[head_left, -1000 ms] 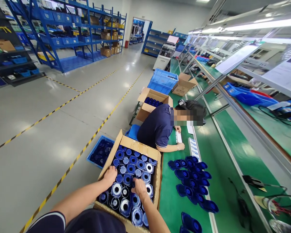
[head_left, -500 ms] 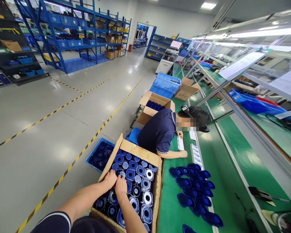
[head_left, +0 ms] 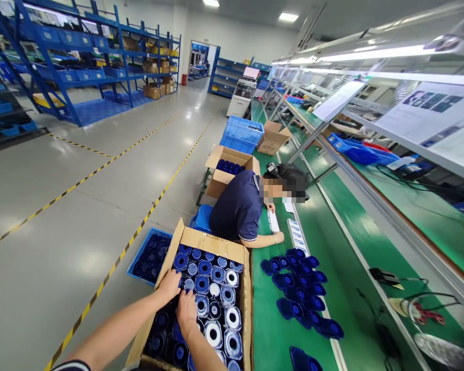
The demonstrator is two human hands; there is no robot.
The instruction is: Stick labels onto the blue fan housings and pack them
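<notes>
An open cardboard box [head_left: 207, 241] stands in front of me, packed with round dark-blue parts [head_left: 201, 284] in rows. My left hand [head_left: 169, 284] is at the box's left side, its fingers bent down over the parts there. Just right of it and a little lower, my right hand [head_left: 187, 308] reaches among the same parts, fingers curled downward. Both hands touch or grip parts near the left wall, but the fingertips are too small and hidden to tell what they hold.
A co-worker in a dark shirt [head_left: 235, 206] leans over the green bench [head_left: 266, 299] beyond the box. Blue parts [head_left: 301, 288] lie on the bench. A blue crate [head_left: 149, 255] of parts sits on the floor at left. Shelving [head_left: 100, 72] stands behind.
My hands have moved slightly apart and a little lower in the picture. The view has shifted, so the co-worker and bench appear further left.
</notes>
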